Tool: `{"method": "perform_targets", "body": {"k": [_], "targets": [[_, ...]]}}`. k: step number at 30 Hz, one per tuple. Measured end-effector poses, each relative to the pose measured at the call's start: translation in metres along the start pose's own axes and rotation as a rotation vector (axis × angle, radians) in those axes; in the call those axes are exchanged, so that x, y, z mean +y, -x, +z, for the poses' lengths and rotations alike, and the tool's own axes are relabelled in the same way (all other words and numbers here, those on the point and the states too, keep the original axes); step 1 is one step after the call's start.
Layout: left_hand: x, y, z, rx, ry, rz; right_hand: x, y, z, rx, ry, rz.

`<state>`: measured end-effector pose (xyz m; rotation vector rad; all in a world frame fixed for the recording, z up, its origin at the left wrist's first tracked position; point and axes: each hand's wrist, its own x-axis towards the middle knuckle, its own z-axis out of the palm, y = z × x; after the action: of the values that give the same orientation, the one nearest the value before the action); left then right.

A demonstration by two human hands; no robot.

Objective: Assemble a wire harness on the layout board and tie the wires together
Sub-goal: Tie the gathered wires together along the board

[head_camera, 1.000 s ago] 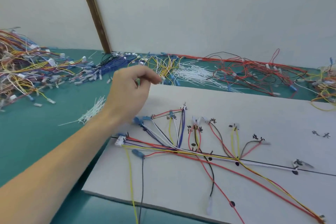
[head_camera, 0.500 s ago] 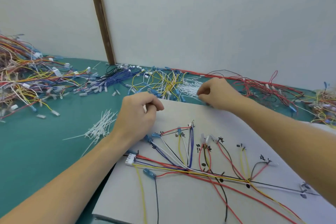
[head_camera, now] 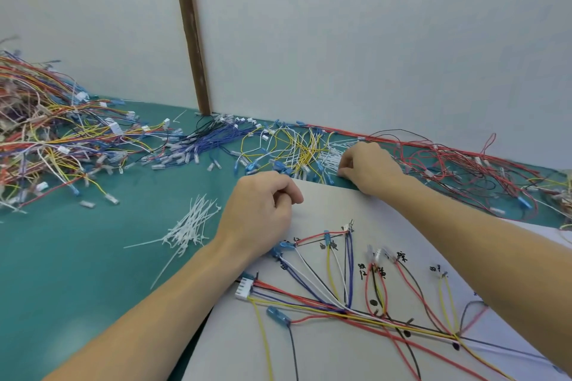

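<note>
The grey layout board (head_camera: pixel 235 349) lies in front of me with red, yellow, blue, white and black wires (head_camera: pixel 356 312) laid out on it. They fan from a white connector (head_camera: pixel 244 289). My left hand (head_camera: pixel 257 213) rests on the board's far left corner, fingers curled, with nothing visible in them. My right hand (head_camera: pixel 368 167) is past the board's far edge, its curled fingertips pinching among a pile of white cable ties (head_camera: pixel 331 155).
Another heap of white cable ties (head_camera: pixel 188 229) lies on the green mat left of the board. A big tangle of finished harnesses (head_camera: pixel 46 139) fills the far left. Blue wires (head_camera: pixel 213 145), yellow wires (head_camera: pixel 297 145) and red wires (head_camera: pixel 464 170) line the wall. A wooden post (head_camera: pixel 190 31) stands behind.
My right hand came into view and reached the white ties at the back. My left hand lowered onto the board's corner and curled tighter.
</note>
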<state>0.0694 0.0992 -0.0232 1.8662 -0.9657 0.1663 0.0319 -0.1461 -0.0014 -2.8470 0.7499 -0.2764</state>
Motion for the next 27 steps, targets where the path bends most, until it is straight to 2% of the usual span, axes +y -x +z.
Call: {"method": "perform_targets", "body": {"k": [8,16,18,23,27], "targets": [[-0.001,0.0,0.0,-0.019,-0.004,-0.031,-0.001,0.002,-0.005,-0.071,0.012,-0.01],[-0.001,0.0,0.001,-0.031,-0.011,-0.058,0.007,0.023,-0.019,0.202,-0.139,-0.03],[-0.002,-0.001,0.0,-0.046,-0.018,-0.069,0.006,0.03,-0.027,0.191,-0.151,-0.015],[-0.003,0.001,-0.001,-0.056,-0.017,-0.089,-0.026,0.075,-0.046,0.186,-0.385,0.022],[-0.004,-0.001,0.0,-0.059,-0.016,-0.082,-0.073,0.152,-0.052,0.0,-0.446,-0.163]]}}
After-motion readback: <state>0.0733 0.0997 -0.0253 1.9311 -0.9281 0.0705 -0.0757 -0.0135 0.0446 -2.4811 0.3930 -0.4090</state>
